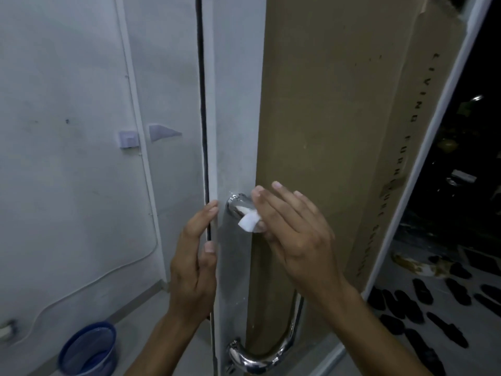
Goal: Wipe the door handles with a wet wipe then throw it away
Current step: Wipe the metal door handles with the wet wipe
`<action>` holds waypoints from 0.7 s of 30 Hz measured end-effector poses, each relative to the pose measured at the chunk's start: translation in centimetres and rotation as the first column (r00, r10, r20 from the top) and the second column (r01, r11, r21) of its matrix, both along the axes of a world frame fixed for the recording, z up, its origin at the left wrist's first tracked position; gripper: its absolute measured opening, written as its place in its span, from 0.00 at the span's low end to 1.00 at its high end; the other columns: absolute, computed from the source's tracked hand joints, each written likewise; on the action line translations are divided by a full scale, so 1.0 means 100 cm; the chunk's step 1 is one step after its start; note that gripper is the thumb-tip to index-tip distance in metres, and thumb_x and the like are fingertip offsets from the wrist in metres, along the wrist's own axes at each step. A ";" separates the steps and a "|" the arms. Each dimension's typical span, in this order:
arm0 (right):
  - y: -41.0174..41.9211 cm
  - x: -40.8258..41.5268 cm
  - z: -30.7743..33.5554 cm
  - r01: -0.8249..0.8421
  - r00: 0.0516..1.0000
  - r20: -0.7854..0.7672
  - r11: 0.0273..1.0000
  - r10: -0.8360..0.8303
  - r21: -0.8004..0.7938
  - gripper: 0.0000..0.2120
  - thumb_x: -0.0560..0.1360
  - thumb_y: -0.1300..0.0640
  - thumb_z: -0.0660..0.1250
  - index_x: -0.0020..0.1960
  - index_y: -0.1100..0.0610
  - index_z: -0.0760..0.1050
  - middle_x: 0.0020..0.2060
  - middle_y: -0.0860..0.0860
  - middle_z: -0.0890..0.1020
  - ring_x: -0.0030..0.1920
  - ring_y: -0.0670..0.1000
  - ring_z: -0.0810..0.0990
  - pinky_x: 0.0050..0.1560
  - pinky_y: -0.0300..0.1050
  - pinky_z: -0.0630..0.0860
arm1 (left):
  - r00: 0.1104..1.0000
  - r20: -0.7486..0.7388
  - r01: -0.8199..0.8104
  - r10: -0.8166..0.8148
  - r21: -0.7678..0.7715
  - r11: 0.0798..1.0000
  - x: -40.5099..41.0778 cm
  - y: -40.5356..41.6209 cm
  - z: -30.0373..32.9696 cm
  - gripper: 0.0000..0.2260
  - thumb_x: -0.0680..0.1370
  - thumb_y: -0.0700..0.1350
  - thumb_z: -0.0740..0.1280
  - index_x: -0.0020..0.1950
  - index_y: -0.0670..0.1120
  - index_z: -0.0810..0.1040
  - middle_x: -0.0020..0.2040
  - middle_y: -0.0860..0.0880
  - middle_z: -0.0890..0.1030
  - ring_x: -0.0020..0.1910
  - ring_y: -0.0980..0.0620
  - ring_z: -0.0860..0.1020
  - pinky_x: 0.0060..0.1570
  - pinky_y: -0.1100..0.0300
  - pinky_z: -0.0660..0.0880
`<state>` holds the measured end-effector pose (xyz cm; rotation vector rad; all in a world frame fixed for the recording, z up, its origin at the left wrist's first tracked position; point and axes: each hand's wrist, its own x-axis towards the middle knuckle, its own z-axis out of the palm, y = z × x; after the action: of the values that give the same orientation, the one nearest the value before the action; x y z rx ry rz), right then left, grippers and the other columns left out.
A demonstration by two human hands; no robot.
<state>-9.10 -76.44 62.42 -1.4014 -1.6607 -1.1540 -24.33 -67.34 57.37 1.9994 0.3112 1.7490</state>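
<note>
Dim, bluish, soft focus, wide-angle bending at the edges

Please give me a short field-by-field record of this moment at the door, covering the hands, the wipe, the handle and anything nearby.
right hand: presses the wet wipe against the top end of the door handle
left hand: fingers on the door edge, holding nothing
door handle: long chrome pull bar, lower curved end in view, middle hidden behind the right hand
cardboard sheet: brown, covers the door panel behind the handle
blue bucket: on the floor, lower left
dark footwear: scattered on the floor, right
</note>
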 end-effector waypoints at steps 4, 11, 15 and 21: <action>0.010 -0.023 0.010 0.069 0.994 -0.088 0.998 -0.069 -0.007 0.17 0.82 0.52 0.56 0.66 0.58 0.75 0.58 0.52 0.83 0.63 0.50 0.78 0.67 0.45 0.68 | 1.000 -0.002 0.005 -0.005 -0.022 1.000 0.001 -0.001 -0.001 0.18 0.81 0.45 0.52 0.69 0.45 0.67 0.70 0.54 0.72 0.70 0.53 0.70 0.68 0.60 0.67; 0.013 -0.032 0.002 0.175 0.965 -0.205 0.984 -0.162 0.044 0.16 0.82 0.46 0.58 0.55 0.56 0.79 0.52 0.52 0.84 0.56 0.51 0.81 0.71 0.49 0.64 | 0.999 -0.009 0.034 -0.035 -0.065 0.997 -0.003 0.002 -0.002 0.18 0.82 0.54 0.52 0.70 0.50 0.66 0.69 0.65 0.69 0.69 0.57 0.70 0.67 0.63 0.68; 0.012 -0.042 0.000 0.235 0.964 -0.132 0.972 -0.231 0.010 0.19 0.84 0.50 0.52 0.59 0.58 0.79 0.54 0.53 0.83 0.56 0.53 0.81 0.69 0.51 0.66 | 0.997 0.004 0.071 -0.071 -0.085 0.994 -0.003 0.003 -0.003 0.20 0.82 0.58 0.51 0.70 0.50 0.66 0.70 0.66 0.69 0.69 0.58 0.70 0.67 0.66 0.67; 0.013 -0.043 -0.017 0.307 0.935 0.195 0.951 -0.296 -0.028 0.21 0.79 0.60 0.62 0.71 0.60 0.71 0.69 0.55 0.75 0.70 0.55 0.71 0.72 0.52 0.62 | 0.993 0.034 0.114 -0.112 -0.067 0.991 -0.002 0.005 -0.006 0.18 0.81 0.47 0.53 0.70 0.45 0.67 0.70 0.60 0.71 0.69 0.54 0.70 0.68 0.59 0.68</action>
<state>-13.43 -75.11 60.76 -1.6725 -1.6565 -1.4606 -24.51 -66.88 56.79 1.9027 0.2403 1.6734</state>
